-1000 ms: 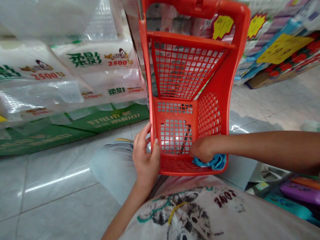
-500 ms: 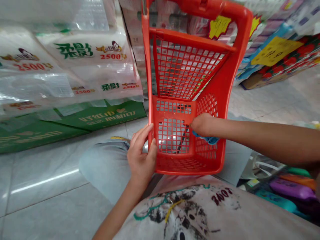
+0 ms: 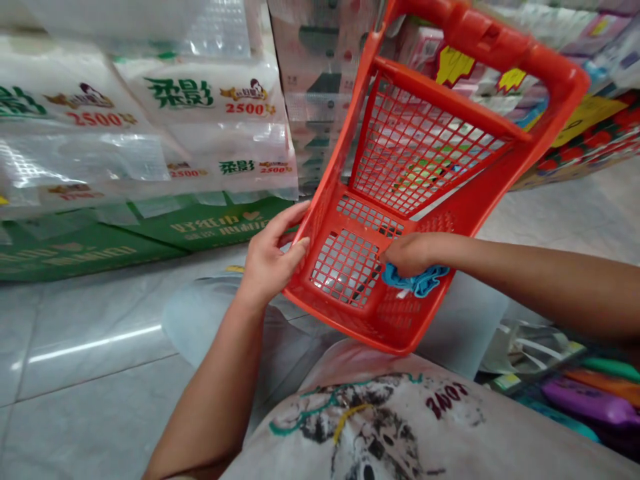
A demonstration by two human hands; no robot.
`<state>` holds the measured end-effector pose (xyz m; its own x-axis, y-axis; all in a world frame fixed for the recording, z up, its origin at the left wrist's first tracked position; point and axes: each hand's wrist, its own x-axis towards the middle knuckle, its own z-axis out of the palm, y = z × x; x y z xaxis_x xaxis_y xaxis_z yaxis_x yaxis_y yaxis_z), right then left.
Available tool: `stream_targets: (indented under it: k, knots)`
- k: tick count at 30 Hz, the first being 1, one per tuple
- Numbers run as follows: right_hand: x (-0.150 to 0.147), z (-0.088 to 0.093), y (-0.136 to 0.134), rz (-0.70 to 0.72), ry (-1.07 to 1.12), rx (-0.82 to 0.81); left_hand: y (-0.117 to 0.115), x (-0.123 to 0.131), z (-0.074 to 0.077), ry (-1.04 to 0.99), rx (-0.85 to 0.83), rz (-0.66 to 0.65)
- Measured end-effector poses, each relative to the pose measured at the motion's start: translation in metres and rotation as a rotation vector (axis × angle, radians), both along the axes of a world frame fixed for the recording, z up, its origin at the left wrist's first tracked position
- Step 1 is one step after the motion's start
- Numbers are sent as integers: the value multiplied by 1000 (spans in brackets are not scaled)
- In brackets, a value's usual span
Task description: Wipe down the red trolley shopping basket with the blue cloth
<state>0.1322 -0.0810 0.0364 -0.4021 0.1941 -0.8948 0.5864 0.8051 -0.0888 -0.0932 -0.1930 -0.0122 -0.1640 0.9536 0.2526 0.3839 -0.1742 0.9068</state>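
Note:
A red plastic shopping basket point(image 3: 345, 303) with grid walls stands tilted before my lap, its handle end away from me and leaning right. My left hand point(image 3: 274, 257) grips the basket's left rim, thumb on the inner side and fingers outside. Inside the basket, my right hand point(image 3: 411, 255) is closed on a crumpled blue cloth point(image 3: 424, 280), pressed against the lower right inner wall. Part of the cloth is hidden under the palm and fingers.
Packs of tissue paper point(image 3: 190, 100) are stacked at left on green cartons point(image 3: 150, 233). Shelved goods with yellow price tags point(image 3: 455, 65) stand behind the basket. At lower right lie coloured bottles point(image 3: 590, 400) beside a pale bag point(image 3: 530, 347). Grey floor tiles point(image 3: 90, 373) surround me.
The basket has tilted, its handle end swinging to the right. My left hand has moved slightly up and left with the rim. More of the blue cloth now shows under my right hand.

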Motion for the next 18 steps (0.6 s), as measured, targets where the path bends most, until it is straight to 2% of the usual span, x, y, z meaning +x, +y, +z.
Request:
stream_targets:
  k: [2,4,5,6,7,9,11,14,16,18]
  knots:
    - [-8,4,-12,47,54,-211,3,-2,7,207,14,16]
    - [-12,4,-20,74,129,-365,-4,6,15,461,61,95]
    - [-12,3,-20,76,143,-357,-12,15,18,568,103,119]
    - [-11,1,-16,71,127,-279,-22,26,20,647,155,113]
    - [-8,-2,-10,59,75,-142,-33,38,21,687,203,43]
    - [-3,-9,4,46,-66,126,-54,63,18,726,286,-227]
    - [0,-14,11,70,-156,238,-70,84,11,762,266,-326]
    - [-3,-15,-1,151,-143,98,-79,95,1,766,230,-331]
    - [-6,-16,-10,193,-69,-63,-78,89,0,748,237,-330]
    - [-6,-21,-9,157,14,-104,-77,79,4,758,223,-320]
